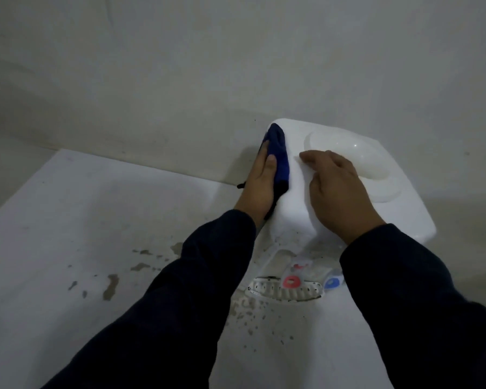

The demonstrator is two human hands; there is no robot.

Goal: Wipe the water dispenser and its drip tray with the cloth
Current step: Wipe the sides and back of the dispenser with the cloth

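Observation:
A white water dispenser (295, 192) stands on a white counter, seen from above, with a round bottle well (357, 155) in its top. My left hand (260, 183) presses a blue cloth (278, 153) flat against the dispenser's left side. My right hand (340, 189) rests palm down on the dispenser's top, fingers spread, holding nothing. Below the front, a red tap (291, 282) and a blue tap (333, 282) hang over the slotted white drip tray (267, 292), which carries dark specks.
The white counter (82, 220) stretches to the left and toward me, with brownish stains and dark specks (111, 284) near the tray. A pale wall (180, 80) runs close behind the dispenser. Dark sleeves cover both forearms.

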